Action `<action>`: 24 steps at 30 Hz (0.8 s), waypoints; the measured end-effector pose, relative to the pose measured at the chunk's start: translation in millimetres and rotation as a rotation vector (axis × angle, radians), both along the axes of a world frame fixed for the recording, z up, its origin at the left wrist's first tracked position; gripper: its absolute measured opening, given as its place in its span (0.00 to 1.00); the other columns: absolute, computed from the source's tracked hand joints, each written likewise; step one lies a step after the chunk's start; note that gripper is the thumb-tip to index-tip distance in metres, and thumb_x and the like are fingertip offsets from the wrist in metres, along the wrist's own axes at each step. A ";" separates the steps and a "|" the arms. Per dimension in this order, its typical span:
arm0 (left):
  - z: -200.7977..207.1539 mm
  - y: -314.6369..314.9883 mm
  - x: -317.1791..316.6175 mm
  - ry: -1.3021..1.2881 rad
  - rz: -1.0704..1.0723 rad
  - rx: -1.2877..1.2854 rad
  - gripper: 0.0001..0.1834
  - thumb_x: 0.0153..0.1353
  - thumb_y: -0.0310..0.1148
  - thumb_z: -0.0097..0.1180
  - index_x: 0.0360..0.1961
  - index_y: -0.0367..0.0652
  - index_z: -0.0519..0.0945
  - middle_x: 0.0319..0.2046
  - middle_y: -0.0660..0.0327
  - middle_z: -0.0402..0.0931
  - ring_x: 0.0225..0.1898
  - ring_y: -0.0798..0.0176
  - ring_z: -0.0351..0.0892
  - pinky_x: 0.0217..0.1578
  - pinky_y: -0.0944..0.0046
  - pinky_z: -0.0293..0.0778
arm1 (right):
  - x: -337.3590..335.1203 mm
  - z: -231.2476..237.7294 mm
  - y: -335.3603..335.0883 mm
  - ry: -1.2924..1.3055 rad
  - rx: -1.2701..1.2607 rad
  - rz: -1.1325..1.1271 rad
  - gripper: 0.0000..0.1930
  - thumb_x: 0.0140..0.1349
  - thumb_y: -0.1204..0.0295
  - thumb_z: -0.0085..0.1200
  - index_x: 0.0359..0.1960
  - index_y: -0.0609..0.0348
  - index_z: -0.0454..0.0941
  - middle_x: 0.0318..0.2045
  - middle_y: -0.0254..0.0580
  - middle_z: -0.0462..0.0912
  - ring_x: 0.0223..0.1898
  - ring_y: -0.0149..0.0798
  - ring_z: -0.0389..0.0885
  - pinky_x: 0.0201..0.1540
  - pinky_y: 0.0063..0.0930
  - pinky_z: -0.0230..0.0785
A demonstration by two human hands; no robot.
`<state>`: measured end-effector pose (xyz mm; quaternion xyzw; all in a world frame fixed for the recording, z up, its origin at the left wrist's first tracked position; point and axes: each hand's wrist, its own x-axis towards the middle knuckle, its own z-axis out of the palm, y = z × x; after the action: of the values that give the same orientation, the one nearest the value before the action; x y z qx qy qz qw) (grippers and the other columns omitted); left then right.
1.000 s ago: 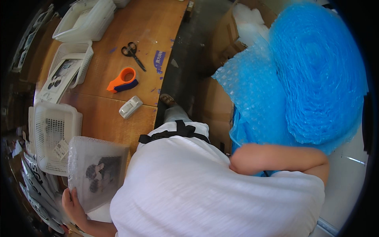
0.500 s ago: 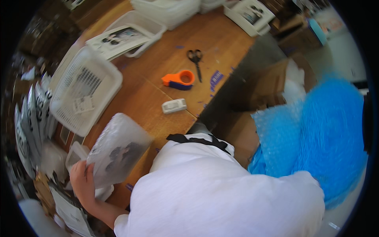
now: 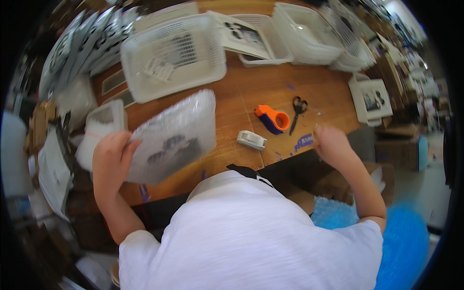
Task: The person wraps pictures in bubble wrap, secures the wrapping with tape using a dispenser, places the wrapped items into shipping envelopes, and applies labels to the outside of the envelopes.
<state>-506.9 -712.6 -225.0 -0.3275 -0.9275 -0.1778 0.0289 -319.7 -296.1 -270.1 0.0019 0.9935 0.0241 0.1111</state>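
A flat picture wrapped in clear bubble wrap (image 3: 186, 128) is tilted up above the table's near left part, its dark print showing through. My left hand (image 3: 113, 157) is closed on its left edge, thumb on the near face. Over the table's front edge on the right, my right hand (image 3: 332, 146) is closed with its fingertips pinched; what they hold, if anything, I cannot make out. Left of that hand lie black scissors (image 3: 297, 115) and an orange and blue tape dispenser (image 3: 273, 119). A small white dispenser-like item (image 3: 252, 140) lies nearer me.
A white basket (image 3: 220, 72) stands behind the package, and framed pictures (image 3: 246, 36) rest on another basket beside it. Stacked clear tubs (image 3: 309, 41) stand at the back. Blue bubble wrap (image 3: 403, 246) and cardboard boxes are at lower right. Grey packets (image 3: 77, 46) stand far left.
My view has swung toward the left, so the tabletop things sit differently in it. My right hand has come into view over the table's front edge. The wrapped picture stays in my left hand.
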 end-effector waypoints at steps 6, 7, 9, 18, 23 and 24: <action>-4.0 -4.8 20.1 -0.113 0.349 0.184 0.10 0.54 0.33 0.53 0.27 0.36 0.72 0.24 0.48 0.71 0.30 0.44 0.70 0.31 0.53 0.65 | -98.6 60.0 -129.2 0.270 -1.182 0.455 0.06 0.50 0.80 0.56 0.30 0.61 0.75 0.28 0.40 0.77 0.24 0.32 0.75 0.23 0.20 0.65; -5.1 -3.7 25.7 -0.139 0.404 0.199 0.10 0.55 0.34 0.53 0.27 0.36 0.71 0.24 0.47 0.71 0.30 0.43 0.70 0.31 0.53 0.65 | -106.3 56.2 -144.3 0.206 -1.381 0.498 0.05 0.51 0.81 0.57 0.29 0.63 0.75 0.29 0.39 0.77 0.23 0.25 0.73 0.21 0.15 0.63; -11.9 -6.3 36.7 -0.135 0.496 0.208 0.11 0.55 0.34 0.53 0.27 0.37 0.71 0.24 0.46 0.71 0.29 0.42 0.70 0.29 0.51 0.64 | -116.2 48.9 -182.2 0.093 -1.778 0.394 0.04 0.51 0.80 0.57 0.28 0.63 0.75 0.27 0.37 0.77 0.21 0.23 0.71 0.21 0.15 0.62; -49.3 0.4 69.7 -0.199 0.608 0.432 0.09 0.55 0.36 0.53 0.30 0.40 0.74 0.22 0.48 0.73 0.27 0.44 0.73 0.26 0.51 0.66 | -154.6 -39.8 -263.0 0.179 -1.437 -0.046 0.17 0.47 0.66 0.65 0.15 0.62 0.70 0.12 0.33 0.72 0.14 0.23 0.66 0.16 0.21 0.58; -76.6 0.7 73.1 -0.187 0.578 0.452 0.07 0.56 0.32 0.53 0.30 0.37 0.75 0.17 0.55 0.70 0.18 0.60 0.67 0.22 0.65 0.64 | -151.8 -64.6 -251.9 0.063 -1.223 -0.088 0.21 0.47 0.57 0.64 0.15 0.63 0.71 0.10 0.40 0.71 0.13 0.31 0.67 0.17 0.26 0.60; -78.8 1.2 71.8 -0.207 0.575 0.432 0.07 0.56 0.31 0.53 0.30 0.38 0.76 0.17 0.55 0.71 0.18 0.61 0.67 0.22 0.65 0.64 | -151.3 -68.2 -248.6 0.044 -1.128 -0.094 0.21 0.47 0.56 0.63 0.15 0.62 0.71 0.10 0.41 0.71 0.13 0.33 0.68 0.18 0.27 0.61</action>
<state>-435.1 -711.4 -303.8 -0.0202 -0.9208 -0.3861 0.0520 -471.1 -544.7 -338.3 -0.0129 0.8535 -0.5154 0.0751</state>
